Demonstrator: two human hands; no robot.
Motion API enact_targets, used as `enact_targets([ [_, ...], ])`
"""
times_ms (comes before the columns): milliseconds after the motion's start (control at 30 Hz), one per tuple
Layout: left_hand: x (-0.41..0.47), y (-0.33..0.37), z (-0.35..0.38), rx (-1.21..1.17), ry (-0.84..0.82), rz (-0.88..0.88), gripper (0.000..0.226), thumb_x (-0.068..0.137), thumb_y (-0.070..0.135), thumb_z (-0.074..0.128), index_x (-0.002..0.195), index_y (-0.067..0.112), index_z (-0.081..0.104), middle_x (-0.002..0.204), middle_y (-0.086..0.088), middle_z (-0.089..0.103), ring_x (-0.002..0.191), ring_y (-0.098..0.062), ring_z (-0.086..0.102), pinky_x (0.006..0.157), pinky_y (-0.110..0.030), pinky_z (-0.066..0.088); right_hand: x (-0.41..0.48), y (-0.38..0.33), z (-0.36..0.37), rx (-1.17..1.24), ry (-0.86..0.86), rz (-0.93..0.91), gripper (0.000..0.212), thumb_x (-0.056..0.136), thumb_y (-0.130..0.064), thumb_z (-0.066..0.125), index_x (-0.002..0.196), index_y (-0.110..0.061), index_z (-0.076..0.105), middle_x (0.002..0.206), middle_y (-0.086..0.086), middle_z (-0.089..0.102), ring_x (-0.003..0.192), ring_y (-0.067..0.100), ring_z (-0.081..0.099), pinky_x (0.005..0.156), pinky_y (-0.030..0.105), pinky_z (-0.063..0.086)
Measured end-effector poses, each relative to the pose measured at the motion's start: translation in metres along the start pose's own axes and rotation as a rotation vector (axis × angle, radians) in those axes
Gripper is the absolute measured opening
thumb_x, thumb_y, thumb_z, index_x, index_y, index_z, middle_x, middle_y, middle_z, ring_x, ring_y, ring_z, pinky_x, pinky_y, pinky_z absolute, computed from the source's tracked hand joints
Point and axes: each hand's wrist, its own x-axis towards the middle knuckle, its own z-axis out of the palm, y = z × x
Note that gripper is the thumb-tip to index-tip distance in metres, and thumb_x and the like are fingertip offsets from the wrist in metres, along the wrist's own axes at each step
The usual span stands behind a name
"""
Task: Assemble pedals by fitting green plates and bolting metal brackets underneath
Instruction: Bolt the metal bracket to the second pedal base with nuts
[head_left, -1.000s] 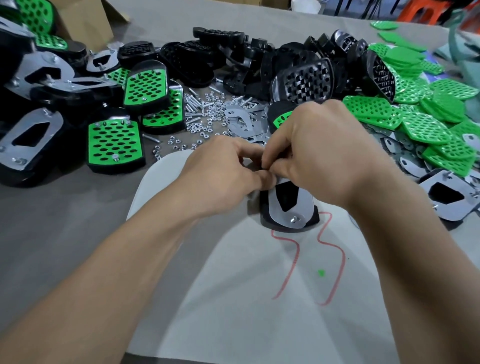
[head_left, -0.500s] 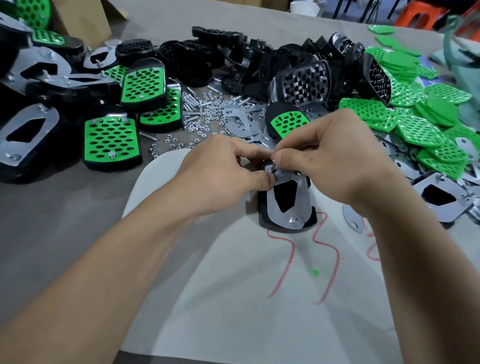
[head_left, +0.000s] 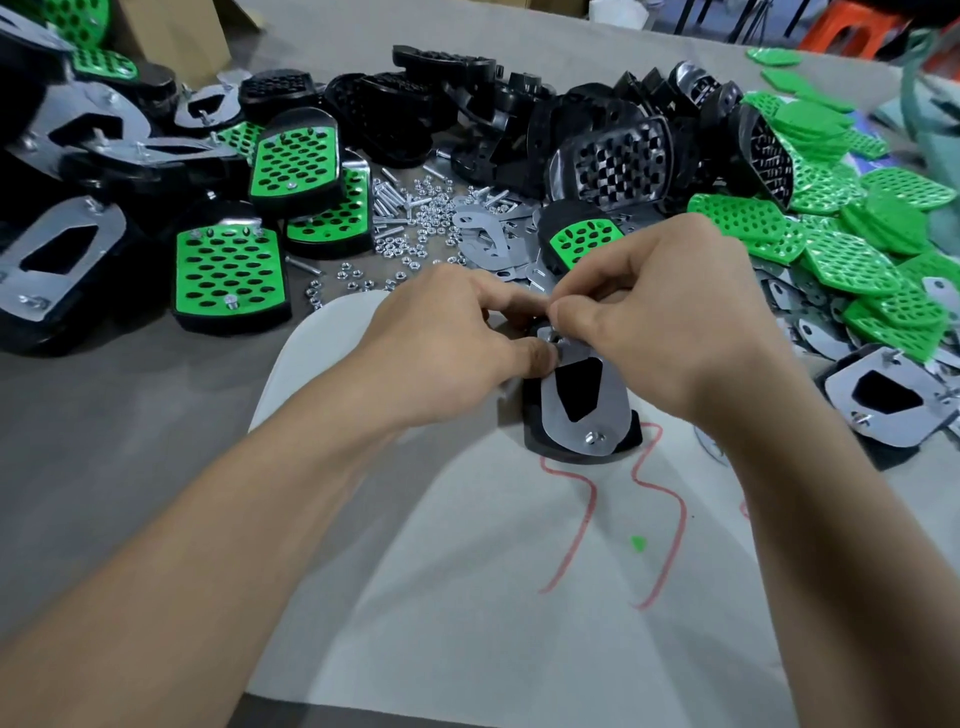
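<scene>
Your left hand (head_left: 457, 348) reaches in from the left and grips the far end of the black pedal (head_left: 532, 428), thumb tip on its metal bracket (head_left: 610, 400). Your right hand (head_left: 670, 322) arches over it, thumb and forefinger pinching a small metal piece (head_left: 551, 339). The pedal lies on the white sheet (head_left: 467, 571).

Even soft light, wide-angle edge warp, slight blur
</scene>
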Motion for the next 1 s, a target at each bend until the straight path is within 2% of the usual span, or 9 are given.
enact_targets([
  [133,0.0,-0.003,0.0,0.012,0.009,0.004,0.033,0.065,0.05,0.083,0.095,0.056,0.074,0.088,0.017,0.074,0.074,-0.008,0.064,0.072,-0.032,0.05,-0.007,-0.005,0.001,-0.089,0.018,-0.039,0.016,0.082,-0.024,0.074,0.068,-0.032,0.076,0.058,-0.011,0.067,0.062,0.006,0.065,0.06,0.026,0.057],
  [300,0.0,-0.002,-0.002,0.058,0.031,0.006,0.028,0.07,0.047,0.085,0.082,0.067,0.068,0.09,0.021,0.072,0.072,0.0,0.059,0.066,-0.026,0.042,-0.013,-0.007,0.004,-0.143,0.022,-0.064,0.016,0.086,-0.023,0.071,0.073,-0.03,0.077,0.062,-0.003,0.07,0.072,0.017,0.067,0.067,0.035,0.06],
  [367,-0.001,-0.002,-0.001,0.066,0.036,0.011,0.031,0.073,0.046,0.086,0.086,0.068,0.068,0.09,0.022,0.072,0.074,-0.001,0.06,0.068,-0.027,0.044,-0.012,-0.006,0.005,-0.12,0.005,-0.038,0.016,0.089,-0.025,0.071,0.074,-0.03,0.076,0.066,0.0,0.07,0.079,0.021,0.066,0.069,0.034,0.057],
  [533,-0.001,-0.001,-0.001,0.082,0.043,0.015,0.029,0.074,0.047,0.086,0.097,0.058,0.073,0.084,0.019,0.071,0.075,-0.009,0.062,0.067,-0.029,0.044,-0.004,0.002,0.008,0.01,-0.072,0.053,0.02,0.091,-0.023,0.07,0.071,-0.025,0.071,0.051,-0.01,0.056,0.051,0.007,0.05,0.049,0.02,0.035],
  [633,-0.005,0.002,-0.001,0.077,0.098,0.0,0.026,0.068,0.05,0.089,0.089,0.058,0.075,0.061,0.016,0.065,0.055,-0.004,0.052,0.054,-0.025,0.036,-0.001,0.004,0.011,0.075,-0.086,0.08,0.024,0.09,-0.021,0.07,0.067,-0.024,0.07,0.041,-0.018,0.049,0.043,0.002,0.046,0.042,0.011,0.029],
  [733,-0.011,0.005,0.001,0.107,0.252,-0.023,0.023,0.061,0.056,0.091,0.076,0.056,0.074,0.052,0.025,0.056,0.052,0.0,0.049,0.042,-0.014,0.03,0.001,0.007,0.014,0.153,-0.083,0.107,0.023,0.088,-0.017,0.071,0.065,-0.022,0.071,0.043,-0.017,0.053,0.044,0.002,0.047,0.049,0.014,0.035],
  [833,-0.015,0.009,0.01,0.166,0.379,-0.028,0.018,0.064,0.056,0.09,0.066,0.047,0.074,0.051,0.039,0.05,0.068,-0.008,0.052,0.05,-0.017,0.03,0.004,0.009,0.013,0.215,-0.078,0.127,0.018,0.081,-0.017,0.074,0.065,-0.024,0.075,0.052,-0.012,0.064,0.054,0.007,0.056,0.056,0.028,0.045],
  [900,-0.017,0.01,0.016,0.185,0.438,0.01,0.017,0.067,0.054,0.089,0.066,0.046,0.074,0.044,0.019,0.05,0.075,-0.023,0.051,0.055,-0.028,0.028,0.005,0.011,0.012,0.29,-0.059,0.141,0.015,0.074,-0.016,0.078,0.064,-0.028,0.077,0.056,-0.007,0.068,0.057,0.011,0.059,0.059,0.035,0.053],
  [1000,-0.02,0.009,0.021,0.144,0.479,0.075,0.011,0.071,0.042,0.089,0.073,0.042,0.077,0.049,0.019,0.05,0.074,-0.023,0.055,0.061,-0.029,0.031,0.004,0.014,0.01,0.395,-0.061,0.174,0.014,0.065,-0.018,0.086,0.06,-0.028,0.077,0.056,-0.002,0.067,0.058,0.014,0.059,0.064,0.039,0.053],
])
